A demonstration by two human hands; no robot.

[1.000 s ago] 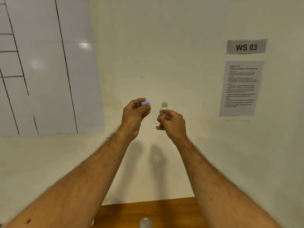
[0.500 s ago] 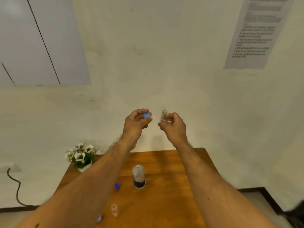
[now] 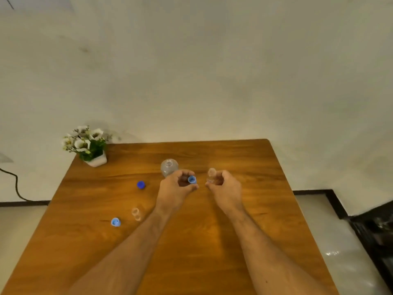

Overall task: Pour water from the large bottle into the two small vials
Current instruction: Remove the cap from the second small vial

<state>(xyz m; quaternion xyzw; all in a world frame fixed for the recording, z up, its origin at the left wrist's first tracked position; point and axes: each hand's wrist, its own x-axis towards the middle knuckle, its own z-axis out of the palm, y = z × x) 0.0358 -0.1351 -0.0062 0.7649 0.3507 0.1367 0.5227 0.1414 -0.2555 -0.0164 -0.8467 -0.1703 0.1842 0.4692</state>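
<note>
Your right hand [image 3: 225,188] grips one small vial [image 3: 211,176] upright above the desk [image 3: 244,241], fingers curled round its body; your left hand [image 3: 176,188] pinches a light blue cap [image 3: 191,179] just left of it. Large bottle [image 3: 169,167] stands uncapped at the far centre, behind your left hand; second vial [image 3: 136,213] stands open near left, its cap [image 3: 115,222] beside it, dark blue cap [image 3: 141,185] farther back. Risk: tilting the held vial while capping would spill it; a cross-threaded cap would leak; your left forearm could topple the open second vial
</note>
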